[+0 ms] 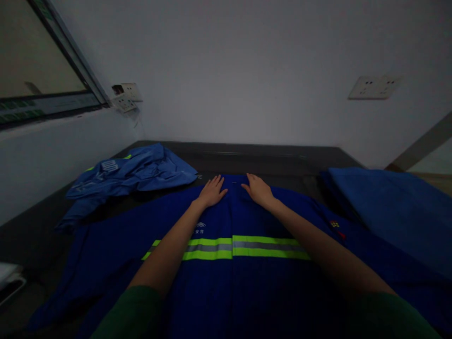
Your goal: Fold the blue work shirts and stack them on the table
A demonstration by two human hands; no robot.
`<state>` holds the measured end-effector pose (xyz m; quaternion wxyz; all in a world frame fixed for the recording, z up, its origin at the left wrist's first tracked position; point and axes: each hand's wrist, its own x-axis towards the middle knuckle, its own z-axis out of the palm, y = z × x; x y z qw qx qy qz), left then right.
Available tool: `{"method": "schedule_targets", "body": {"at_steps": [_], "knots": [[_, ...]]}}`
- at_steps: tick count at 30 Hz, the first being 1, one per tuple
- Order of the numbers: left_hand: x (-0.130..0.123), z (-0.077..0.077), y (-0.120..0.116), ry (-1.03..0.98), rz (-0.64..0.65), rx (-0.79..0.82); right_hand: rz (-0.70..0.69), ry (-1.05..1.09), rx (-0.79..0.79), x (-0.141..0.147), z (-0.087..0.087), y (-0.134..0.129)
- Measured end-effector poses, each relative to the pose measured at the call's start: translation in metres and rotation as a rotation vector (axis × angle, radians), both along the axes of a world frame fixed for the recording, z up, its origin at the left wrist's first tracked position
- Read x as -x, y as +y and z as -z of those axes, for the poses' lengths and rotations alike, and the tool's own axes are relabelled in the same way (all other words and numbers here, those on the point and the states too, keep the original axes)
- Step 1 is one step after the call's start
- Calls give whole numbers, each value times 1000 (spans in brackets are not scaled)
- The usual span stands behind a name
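Both left hand (212, 191) and right hand (259, 190) open on blue jacket (208, 292), dark surface (247, 165), pale far wall (240, 70), pretty dim tbh.

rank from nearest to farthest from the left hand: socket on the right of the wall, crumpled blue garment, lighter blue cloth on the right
From the left hand:
1. crumpled blue garment, just to its left
2. lighter blue cloth, across on the right, past the other hand
3. wall socket, right side, up on the wall behind
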<state>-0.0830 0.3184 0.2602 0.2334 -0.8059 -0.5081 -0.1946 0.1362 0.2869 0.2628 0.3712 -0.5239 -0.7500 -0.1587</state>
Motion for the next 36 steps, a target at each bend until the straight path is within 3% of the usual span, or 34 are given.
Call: {"method": "schedule_targets", "body": {"at_steps": [3,6,21,25,30,33,36], "knots": [[-2,3,-3,2,-40,3,34,-116,90,-10,24,-4],[-4,2,-3,-5,-62,-7,23,-129,109,-15,32,1],[-21,-20,39,-40,15,-34,3,-68,69,-39,15,50],[-26,-25,42,-113,68,-87,-18,-49,47,-43,11,55],[-12,-30,19,-326,116,-298,-54,90,-73,-47,9,42],[6,-27,0,-321,125,-302,-43,151,-161,-56,8,22],[16,-18,-17,-261,184,-253,-59,81,-170,-78,8,-11]]}}
